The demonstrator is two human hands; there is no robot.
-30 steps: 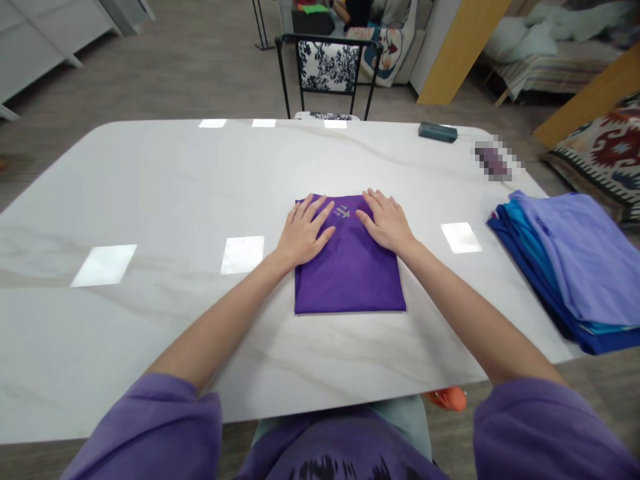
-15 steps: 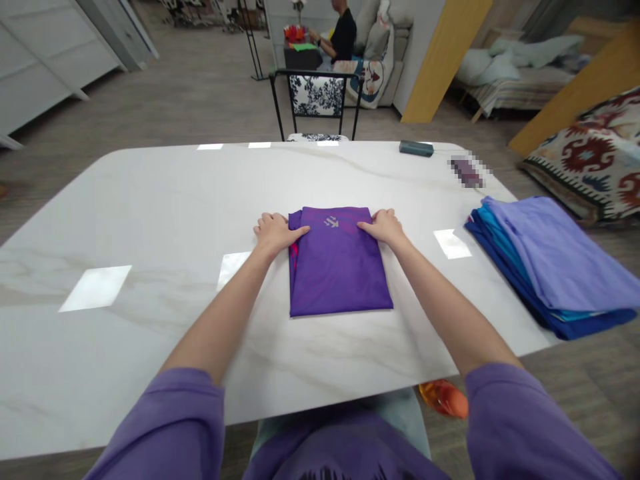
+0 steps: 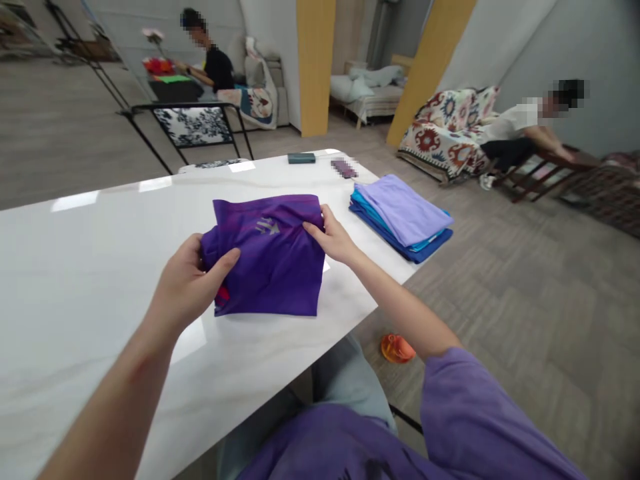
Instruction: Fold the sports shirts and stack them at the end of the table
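A folded purple shirt [image 3: 273,263] with a small silver logo is lifted off the white marble table [image 3: 75,267], its lower edge close to the tabletop. My left hand [image 3: 193,283] grips its left side with the thumb on top. My right hand [image 3: 333,237] pinches its right edge. A bit of red fabric shows at the shirt's lower left corner. To the right, near the table's edge, lies a stack of folded shirts [image 3: 400,217], lilac on top with blue ones beneath.
A dark case [image 3: 301,158] and a blurred small object [image 3: 344,168] lie at the table's far end. A black-framed chair [image 3: 193,130] stands beyond. An orange thing [image 3: 396,349] sits on the floor. One person sits at the back, another on the right.
Both hands went from pressing flat on the shirt to gripping its sides and lifting it. The view has swung to the right, toward the stack.
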